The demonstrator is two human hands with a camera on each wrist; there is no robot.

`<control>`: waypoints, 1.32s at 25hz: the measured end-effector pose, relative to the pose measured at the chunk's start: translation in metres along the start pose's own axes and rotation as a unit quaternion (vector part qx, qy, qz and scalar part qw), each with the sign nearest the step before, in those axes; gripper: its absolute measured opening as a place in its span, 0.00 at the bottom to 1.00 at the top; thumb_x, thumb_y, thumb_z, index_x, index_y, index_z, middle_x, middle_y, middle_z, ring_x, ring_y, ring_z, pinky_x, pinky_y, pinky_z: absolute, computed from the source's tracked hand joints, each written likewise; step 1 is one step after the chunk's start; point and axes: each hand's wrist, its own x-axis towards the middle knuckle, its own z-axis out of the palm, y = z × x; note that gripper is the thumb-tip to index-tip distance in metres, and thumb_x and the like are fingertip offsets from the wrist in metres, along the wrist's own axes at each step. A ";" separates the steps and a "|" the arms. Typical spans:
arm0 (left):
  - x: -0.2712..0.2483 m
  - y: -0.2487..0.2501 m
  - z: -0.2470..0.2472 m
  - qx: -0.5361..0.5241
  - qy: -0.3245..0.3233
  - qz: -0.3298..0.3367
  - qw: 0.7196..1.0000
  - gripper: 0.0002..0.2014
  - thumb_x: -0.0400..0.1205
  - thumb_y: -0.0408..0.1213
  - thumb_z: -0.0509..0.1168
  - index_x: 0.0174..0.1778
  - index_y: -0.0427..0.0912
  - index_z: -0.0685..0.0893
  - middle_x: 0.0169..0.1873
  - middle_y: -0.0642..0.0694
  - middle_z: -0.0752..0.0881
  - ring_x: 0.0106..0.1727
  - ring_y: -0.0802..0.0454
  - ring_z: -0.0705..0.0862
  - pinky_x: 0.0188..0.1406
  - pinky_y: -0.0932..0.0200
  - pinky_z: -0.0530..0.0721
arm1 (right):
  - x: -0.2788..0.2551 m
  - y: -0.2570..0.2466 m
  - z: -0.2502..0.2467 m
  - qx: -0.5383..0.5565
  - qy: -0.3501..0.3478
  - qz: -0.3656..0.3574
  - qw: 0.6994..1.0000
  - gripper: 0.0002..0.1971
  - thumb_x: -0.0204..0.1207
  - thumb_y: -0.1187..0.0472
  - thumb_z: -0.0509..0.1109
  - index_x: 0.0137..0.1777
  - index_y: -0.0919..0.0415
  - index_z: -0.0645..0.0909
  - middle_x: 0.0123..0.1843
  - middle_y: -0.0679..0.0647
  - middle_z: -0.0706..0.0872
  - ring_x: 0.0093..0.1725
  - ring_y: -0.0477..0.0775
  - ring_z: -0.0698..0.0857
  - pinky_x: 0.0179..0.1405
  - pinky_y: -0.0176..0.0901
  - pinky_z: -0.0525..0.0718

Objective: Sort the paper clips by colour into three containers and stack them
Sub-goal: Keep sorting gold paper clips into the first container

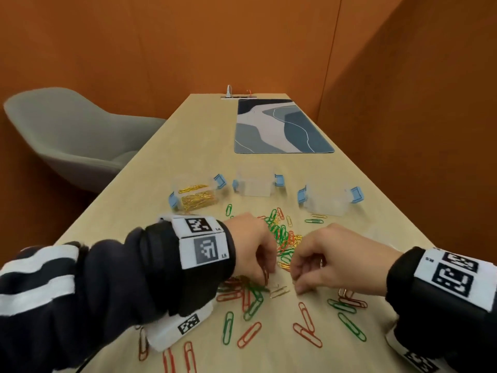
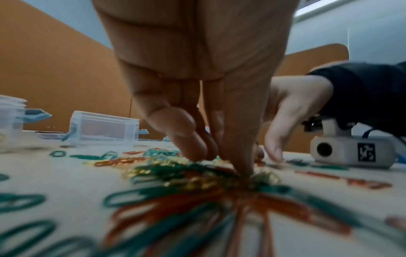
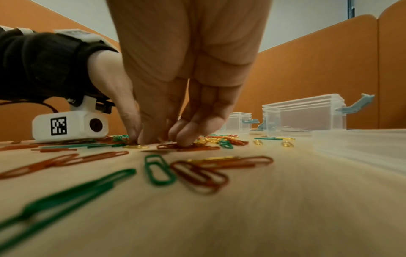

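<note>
Green, red and gold paper clips (image 1: pixel 282 235) lie scattered across the wooden table (image 1: pixel 166 157). Behind them stand three clear containers with blue latches: the left container (image 1: pixel 196 195) holds gold clips, while the middle container (image 1: pixel 255 181) and the right container (image 1: pixel 330 200) look empty. My left hand (image 1: pixel 258 251) reaches down into the pile, its fingertips (image 2: pixel 197 149) and thumb bunched together and pinching clips. My right hand (image 1: pixel 322 259) faces it, with curled fingertips (image 3: pixel 184 139) and thumb down on the table, pinching at a small gold clip (image 3: pixel 135 147).
A blue patterned mat (image 1: pixel 282 127) lies farther back on the table, with a cable port (image 1: pixel 238 96) at the far end. A grey chair (image 1: pixel 67 135) stands to the left. Orange walls close in the far and right sides. A clear lid (image 3: pixel 360 140) lies at the right.
</note>
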 end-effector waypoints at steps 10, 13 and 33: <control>-0.020 -0.032 -0.008 -0.016 0.008 -0.070 0.997 0.11 0.69 0.43 0.77 0.47 0.53 0.88 0.35 0.59 0.85 0.31 0.68 0.77 0.31 0.77 0.72 | 0.002 0.002 0.001 -0.061 0.025 0.007 0.998 0.16 0.68 0.44 0.74 0.56 0.45 0.83 0.42 0.40 0.77 0.42 0.40 0.77 0.41 0.31 0.76; -0.020 -0.036 -0.004 -0.008 0.039 -0.075 0.996 0.06 0.73 0.40 0.73 0.46 0.52 0.88 0.32 0.61 0.82 0.33 0.68 0.77 0.37 0.76 0.74 | 0.001 -0.001 0.002 -0.082 0.027 -0.001 0.996 0.16 0.71 0.43 0.72 0.57 0.44 0.82 0.45 0.39 0.76 0.45 0.40 0.76 0.46 0.33 0.77; -0.029 -0.048 -0.001 0.051 0.119 -0.135 0.982 0.09 0.79 0.38 0.65 0.52 0.47 0.86 0.47 0.52 0.86 0.49 0.54 0.83 0.53 0.61 0.82 | 0.030 -0.029 0.011 -0.108 0.028 -0.039 0.993 0.12 0.78 0.52 0.65 0.61 0.46 0.81 0.54 0.44 0.80 0.50 0.45 0.78 0.50 0.39 0.80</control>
